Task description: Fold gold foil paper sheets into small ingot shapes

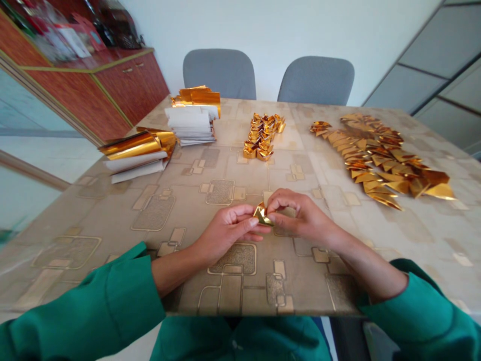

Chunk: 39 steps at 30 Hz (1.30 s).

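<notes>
A small folded piece of shiny gold paper is held between both hands, just above the patterned tablecloth. My left hand pinches its left side, thumb on the near face and fingers underneath. The thumb and fingers of my right hand close on its right side. The fingers partly cover the folds. Straight ahead, rows of folded gold paper pieces of a similar small shape stand close together. To the right lies a wide spread of flatter, pointed gold folded papers, overlapping one another.
At the back left are a stack of gold and white paper sheets and a second pile of rolled-over sheets. Two grey chairs stand behind the table. A reddish wooden cabinet with bottles and bags on it is at the left.
</notes>
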Tool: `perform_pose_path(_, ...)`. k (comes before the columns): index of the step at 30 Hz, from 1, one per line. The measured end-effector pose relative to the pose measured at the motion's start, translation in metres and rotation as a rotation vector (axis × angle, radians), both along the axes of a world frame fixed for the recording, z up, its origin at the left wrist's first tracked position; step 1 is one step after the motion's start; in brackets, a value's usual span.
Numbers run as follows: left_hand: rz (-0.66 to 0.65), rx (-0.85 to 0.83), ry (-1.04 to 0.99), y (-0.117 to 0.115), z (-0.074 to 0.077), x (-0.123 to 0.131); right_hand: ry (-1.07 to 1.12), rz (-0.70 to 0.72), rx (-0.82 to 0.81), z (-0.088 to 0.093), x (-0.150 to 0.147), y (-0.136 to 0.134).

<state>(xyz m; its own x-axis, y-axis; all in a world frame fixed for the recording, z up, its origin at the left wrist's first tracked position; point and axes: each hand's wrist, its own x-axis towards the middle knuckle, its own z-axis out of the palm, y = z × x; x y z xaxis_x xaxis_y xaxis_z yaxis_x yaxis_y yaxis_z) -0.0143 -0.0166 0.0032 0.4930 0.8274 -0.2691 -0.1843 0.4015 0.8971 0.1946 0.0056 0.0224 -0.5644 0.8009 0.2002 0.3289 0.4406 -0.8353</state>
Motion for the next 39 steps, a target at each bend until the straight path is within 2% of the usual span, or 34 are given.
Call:
perform_pose_path(7, -0.001, 0.016, 0.016, 0.000, -0.001, 0.000, -0.002, -0.123, 0.077, -0.009, -0.010, -0.004)
perform_pose_path(14, 0.002, 0.010, 0.022, 0.002, -0.003, 0.000, -0.086, -0.099, 0.202, -0.006, -0.013, -0.004)
perform_pose_path(20, 0.025, -0.012, 0.017, 0.001, -0.005, 0.001, -0.054, -0.089, 0.184, -0.008, -0.018, -0.008)
perform_pose_path(24, 0.094, 0.004, 0.033, 0.002, -0.005, 0.001, 0.049, -0.140, 0.080, -0.011, -0.022, -0.011)
perform_pose_path(28, 0.178, 0.033, -0.011, 0.003, -0.005, 0.000, 0.261, -0.159, -0.205, -0.012, -0.018, -0.007)
perform_pose_path(32, 0.189, 0.040, -0.034, 0.004, -0.004, -0.003, 0.290, -0.112, -0.430, -0.014, -0.013, -0.003)
perform_pose_path(34, 0.182, 0.030, -0.030, 0.004, -0.002, -0.003, 0.278, -0.125, -0.443, -0.016, -0.013, -0.003)
perform_pose_path(39, 0.139, 0.015, 0.006, 0.004, -0.001, -0.001, 0.152, -0.250, -0.337, -0.018, -0.018, -0.007)
